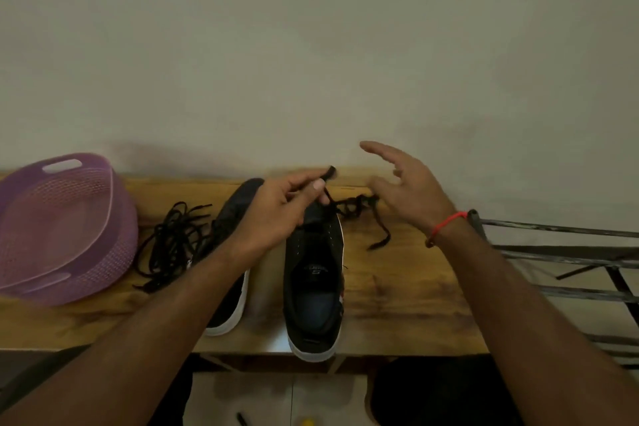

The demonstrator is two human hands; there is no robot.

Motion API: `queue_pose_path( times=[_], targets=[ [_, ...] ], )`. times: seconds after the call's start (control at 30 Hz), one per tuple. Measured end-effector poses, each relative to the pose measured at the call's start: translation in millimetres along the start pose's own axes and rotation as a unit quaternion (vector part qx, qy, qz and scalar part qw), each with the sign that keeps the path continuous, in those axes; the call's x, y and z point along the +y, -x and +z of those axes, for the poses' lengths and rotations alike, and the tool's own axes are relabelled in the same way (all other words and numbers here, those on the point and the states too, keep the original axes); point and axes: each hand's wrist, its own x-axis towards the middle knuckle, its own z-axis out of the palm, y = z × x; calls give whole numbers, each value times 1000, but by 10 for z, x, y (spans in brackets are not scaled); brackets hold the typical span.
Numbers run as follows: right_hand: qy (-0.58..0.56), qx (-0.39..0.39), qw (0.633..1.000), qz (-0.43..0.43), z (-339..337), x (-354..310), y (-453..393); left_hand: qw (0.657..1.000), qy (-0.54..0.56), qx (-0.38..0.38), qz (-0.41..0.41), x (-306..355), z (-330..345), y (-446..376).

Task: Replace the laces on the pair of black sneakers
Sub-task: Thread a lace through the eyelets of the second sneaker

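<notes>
Two black sneakers are set side by side on a wooden bench [397, 290], toes toward the far wall. The right sneaker [313, 287] is being laced: a black lace [359, 209] is pinched near its tip by the left hand [283, 211], above the toe. The right hand [404, 187] is held above the bench with fingers spread, gripping nothing. The left sneaker [230, 266] is partly hidden by the left forearm. A heap of loose laces [173, 242] lies between it and a purple basket [62, 232] at the left.
</notes>
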Motion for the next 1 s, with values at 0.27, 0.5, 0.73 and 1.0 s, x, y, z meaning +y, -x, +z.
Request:
queue_pose_path(
  times=[0.27, 0.5, 0.73, 1.0],
  targets=[
    [-40, -31, 999, -4, 173, -142, -40, 995, -83, 19, 46, 58, -88, -50],
    [-435, 194, 863, 166, -189, 45, -141, 983, -159, 90, -16, 48, -623, -106],
    [-363, 233, 882, 189, -282, 216, -182, 971, -131, 192, -52, 55, -971, 37],
    [24, -91, 992, -80, 470, -351, -15, 997, -63, 33, -10, 170, -256, 142]
  ],
)
